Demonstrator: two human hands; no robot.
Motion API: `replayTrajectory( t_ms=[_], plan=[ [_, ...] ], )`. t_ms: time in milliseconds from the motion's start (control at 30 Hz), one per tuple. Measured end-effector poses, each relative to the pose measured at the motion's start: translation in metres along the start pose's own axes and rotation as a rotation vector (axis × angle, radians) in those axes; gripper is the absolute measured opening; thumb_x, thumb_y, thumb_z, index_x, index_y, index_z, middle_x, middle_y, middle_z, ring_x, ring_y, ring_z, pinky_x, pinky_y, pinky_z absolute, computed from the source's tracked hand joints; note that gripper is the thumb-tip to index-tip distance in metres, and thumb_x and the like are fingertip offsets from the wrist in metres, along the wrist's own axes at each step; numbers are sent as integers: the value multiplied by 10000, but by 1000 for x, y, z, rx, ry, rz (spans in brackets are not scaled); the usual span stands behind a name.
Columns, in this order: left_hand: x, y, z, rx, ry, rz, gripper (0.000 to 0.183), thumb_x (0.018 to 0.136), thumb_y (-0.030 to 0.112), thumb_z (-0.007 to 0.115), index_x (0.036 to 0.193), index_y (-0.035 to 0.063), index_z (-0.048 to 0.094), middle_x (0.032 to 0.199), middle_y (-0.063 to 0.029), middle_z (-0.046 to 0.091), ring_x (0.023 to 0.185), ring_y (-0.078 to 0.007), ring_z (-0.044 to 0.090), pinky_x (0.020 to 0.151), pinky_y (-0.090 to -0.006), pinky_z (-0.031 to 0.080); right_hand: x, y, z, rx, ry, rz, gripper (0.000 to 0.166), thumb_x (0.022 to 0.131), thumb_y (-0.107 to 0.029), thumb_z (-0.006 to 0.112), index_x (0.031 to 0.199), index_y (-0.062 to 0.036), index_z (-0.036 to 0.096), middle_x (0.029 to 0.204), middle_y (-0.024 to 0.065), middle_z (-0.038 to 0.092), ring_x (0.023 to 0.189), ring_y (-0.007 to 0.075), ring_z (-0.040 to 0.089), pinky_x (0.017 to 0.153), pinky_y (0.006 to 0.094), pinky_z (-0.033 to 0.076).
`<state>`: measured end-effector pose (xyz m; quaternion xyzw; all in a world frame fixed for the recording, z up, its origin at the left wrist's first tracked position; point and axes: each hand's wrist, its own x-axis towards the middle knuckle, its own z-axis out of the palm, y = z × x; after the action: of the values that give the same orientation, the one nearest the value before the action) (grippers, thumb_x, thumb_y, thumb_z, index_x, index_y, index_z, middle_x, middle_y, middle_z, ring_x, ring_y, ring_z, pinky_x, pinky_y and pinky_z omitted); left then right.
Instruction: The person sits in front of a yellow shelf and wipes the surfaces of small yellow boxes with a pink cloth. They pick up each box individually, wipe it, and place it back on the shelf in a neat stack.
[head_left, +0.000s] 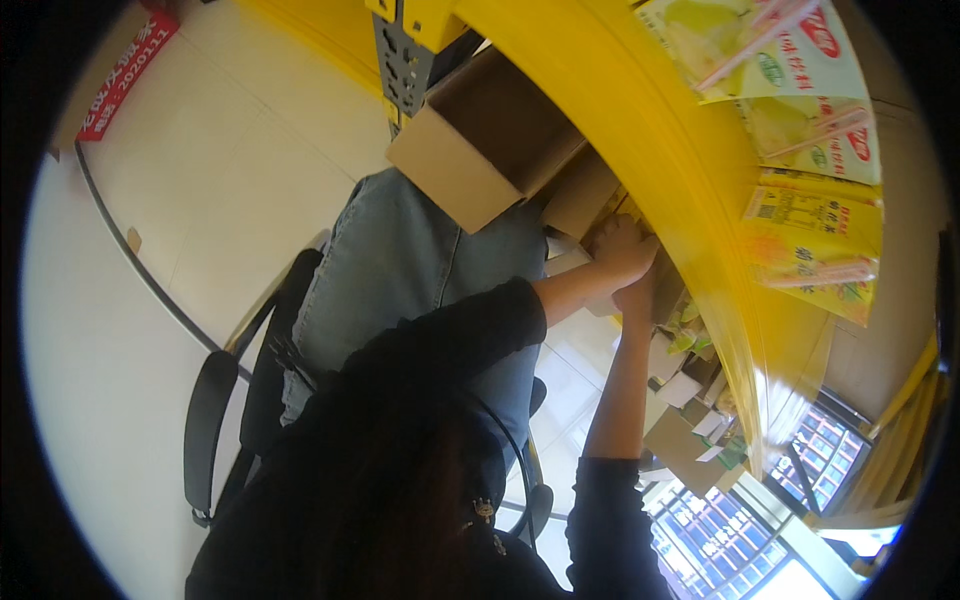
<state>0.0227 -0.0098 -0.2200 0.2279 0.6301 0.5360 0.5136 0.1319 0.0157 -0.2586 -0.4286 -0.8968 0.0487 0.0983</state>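
Observation:
My left hand (624, 247) reaches in under the yellow shelf edge, at the mouth of a cardboard box (583, 196) with yellow items inside. Its fingers are bent, and what they touch is hidden. My right hand (634, 291) lies just beneath and behind the left one, mostly covered by it, so its fingers do not show. A larger open cardboard box (465, 169) rests by my knees, tilted; its visible inside is dark brown. On the yellow shelf (637, 112) stand drink cartons with pear pictures (806, 139) and yellow drink cartons (817, 225), with wrapped straws attached.
A perforated metal shelf post (405, 67) rises beyond the larger box. More cardboard boxes (686, 442) and green-leaf packaging (686, 330) lie under the shelf at the right. The chair's black armrest (210, 431) is at the left. A red sign (127, 75) bears writing.

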Motion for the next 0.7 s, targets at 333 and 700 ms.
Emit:
replayTrajectory(
  t_ms=[333,700],
  plan=[
    [-13,12,5,322,5,85,579,767,328,574,1155,-74,424,1228,-299,379,1135,-451,381,913,-528,362,-10,1,-5,100,2,208,426,881,-221,552,1255,-38,461,1117,150,585,979,261,573,832,349,454],
    [5,-4,26,314,-51,13,673,786,310,565,1268,-83,308,1304,-318,328,1216,-489,330,941,-517,382,-1,3,-11,280,-73,341,408,909,-217,532,1261,-23,464,1137,140,578,982,231,575,817,322,470]
  ],
)
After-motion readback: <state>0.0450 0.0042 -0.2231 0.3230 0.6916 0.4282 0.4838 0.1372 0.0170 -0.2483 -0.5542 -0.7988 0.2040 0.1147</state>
